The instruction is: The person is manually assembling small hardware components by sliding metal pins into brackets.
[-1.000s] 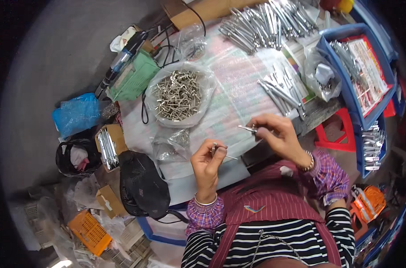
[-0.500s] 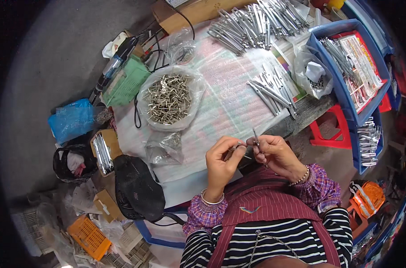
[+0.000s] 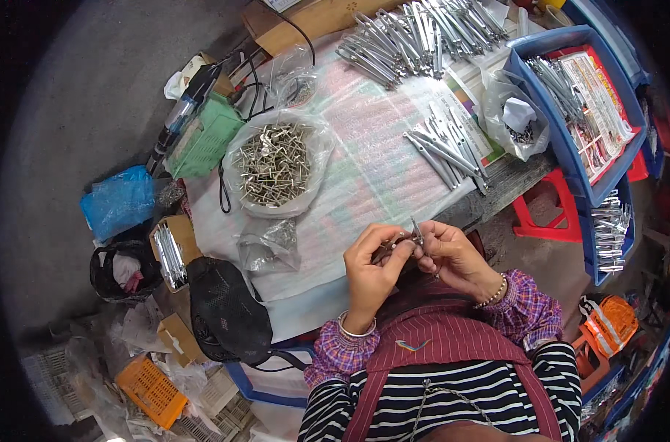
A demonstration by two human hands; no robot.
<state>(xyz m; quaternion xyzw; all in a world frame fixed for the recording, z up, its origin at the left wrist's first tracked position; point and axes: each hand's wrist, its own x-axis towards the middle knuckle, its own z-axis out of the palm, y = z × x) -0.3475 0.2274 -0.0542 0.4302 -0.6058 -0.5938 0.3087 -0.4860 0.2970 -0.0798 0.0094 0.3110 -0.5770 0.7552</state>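
Note:
In front of my apron both hands meet fingertip to fingertip. My right hand pinches a slim silver metal bar, its pointed upper end sticking up past the fingers. My left hand is closed against it, thumb and forefinger holding a small metal pin mostly hidden by the fingers. Beyond them on the covered table sits a clear plastic bag full of T-shaped metal pins. To its right lies a small group of flat silver bars, with a larger pile of bars at the far edge.
A blue tray with metal parts and a red stool stand on the right. A small bag sits at the table corner. Leftward are a green basket, a black mesh cap and a box of bars.
My left hand has moved slightly right, closer to the right hand and the bar. The pin shaft that stuck out of my left fingers is now hidden. The bar's upper end sits a little lower.

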